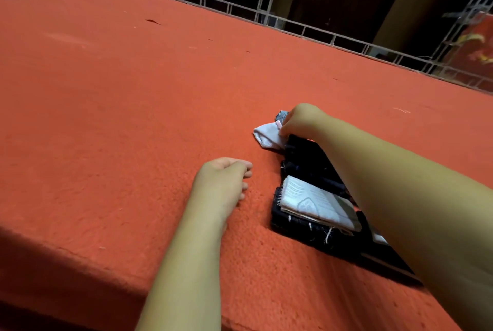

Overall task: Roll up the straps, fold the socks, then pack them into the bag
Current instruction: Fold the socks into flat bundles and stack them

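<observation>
The right hand [301, 120] pinches a small white cloth sock with pink edge [268, 136] at the far end of the black fabric bag [306, 160], which lies on the orange-red fuzzy tabletop [133, 117]. The left hand [221, 181] rests on the tabletop beside the bag, fingers loosely curled, holding nothing. A folded white ribbed sock [317, 204] lies on the dark pile. The risks, I think, are these. The grip takes only one edge, so the sock may unfold or fall beside the bag. The right forearm passes low over the folded sock and may push it out. No hand keeps the soft bag, so it may shift.
</observation>
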`<action>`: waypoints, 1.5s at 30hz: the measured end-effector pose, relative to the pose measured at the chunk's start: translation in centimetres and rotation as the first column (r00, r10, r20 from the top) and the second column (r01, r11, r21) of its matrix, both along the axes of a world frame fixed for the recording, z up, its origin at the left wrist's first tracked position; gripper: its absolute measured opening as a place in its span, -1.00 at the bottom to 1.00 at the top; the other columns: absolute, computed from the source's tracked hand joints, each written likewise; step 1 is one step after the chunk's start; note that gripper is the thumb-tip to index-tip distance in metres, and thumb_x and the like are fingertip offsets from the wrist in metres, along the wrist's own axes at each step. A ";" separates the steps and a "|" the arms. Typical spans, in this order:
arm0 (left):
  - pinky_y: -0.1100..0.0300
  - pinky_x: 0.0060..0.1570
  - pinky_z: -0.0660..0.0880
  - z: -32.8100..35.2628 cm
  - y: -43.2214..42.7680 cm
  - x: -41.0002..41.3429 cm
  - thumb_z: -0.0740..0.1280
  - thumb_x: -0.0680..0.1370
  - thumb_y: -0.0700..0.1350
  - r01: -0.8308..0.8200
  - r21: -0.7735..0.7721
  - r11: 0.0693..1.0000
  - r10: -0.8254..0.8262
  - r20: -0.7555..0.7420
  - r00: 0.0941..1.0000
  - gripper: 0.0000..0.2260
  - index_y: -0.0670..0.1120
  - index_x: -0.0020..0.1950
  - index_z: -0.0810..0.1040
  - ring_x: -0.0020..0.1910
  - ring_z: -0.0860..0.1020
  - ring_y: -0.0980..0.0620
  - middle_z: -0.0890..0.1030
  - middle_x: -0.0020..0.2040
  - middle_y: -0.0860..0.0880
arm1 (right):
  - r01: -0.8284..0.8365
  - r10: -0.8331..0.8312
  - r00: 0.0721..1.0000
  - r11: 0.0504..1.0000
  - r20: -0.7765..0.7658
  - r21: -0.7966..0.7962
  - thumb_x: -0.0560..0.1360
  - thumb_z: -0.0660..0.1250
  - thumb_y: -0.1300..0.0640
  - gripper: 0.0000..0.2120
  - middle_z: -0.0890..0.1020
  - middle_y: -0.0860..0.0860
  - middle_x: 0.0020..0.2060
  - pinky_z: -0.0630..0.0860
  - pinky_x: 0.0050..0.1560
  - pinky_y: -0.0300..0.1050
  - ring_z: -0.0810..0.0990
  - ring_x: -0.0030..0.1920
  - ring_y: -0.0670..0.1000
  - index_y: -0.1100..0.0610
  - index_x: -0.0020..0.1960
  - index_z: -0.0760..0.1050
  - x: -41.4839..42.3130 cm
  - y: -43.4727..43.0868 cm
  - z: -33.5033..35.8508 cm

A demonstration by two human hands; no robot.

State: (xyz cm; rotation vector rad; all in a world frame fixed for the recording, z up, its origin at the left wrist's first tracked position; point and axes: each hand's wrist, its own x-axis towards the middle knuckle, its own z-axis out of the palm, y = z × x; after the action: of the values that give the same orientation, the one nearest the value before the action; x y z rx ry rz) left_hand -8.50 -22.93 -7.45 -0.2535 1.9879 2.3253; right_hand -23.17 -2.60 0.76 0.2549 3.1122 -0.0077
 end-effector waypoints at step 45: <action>0.18 -0.01 0.62 0.9 10.9 23.9 0.58 0.40 -0.01 0.249 -0.411 0.877 -0.416 -0.388 0.823 -0.68 0.01 0.10 0.63 -0.03 0.70 0.14 0.75 -0.04 0.10 | -0.198 -0.426 0.732 0.613 -0.531 -0.765 0.56 0.51 0.02 -0.96 0.70 -0.12 -0.10 0.49 -0.04 -0.21 0.60 -0.16 -0.15 -0.04 0.01 0.71 47.1 5.9 -8.3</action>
State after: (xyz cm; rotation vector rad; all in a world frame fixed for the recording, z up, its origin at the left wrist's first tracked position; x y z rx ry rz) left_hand 15.42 -12.07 -6.59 0.6674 2.3967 1.9235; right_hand 23.93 3.27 -7.52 0.5241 3.2565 -1.8520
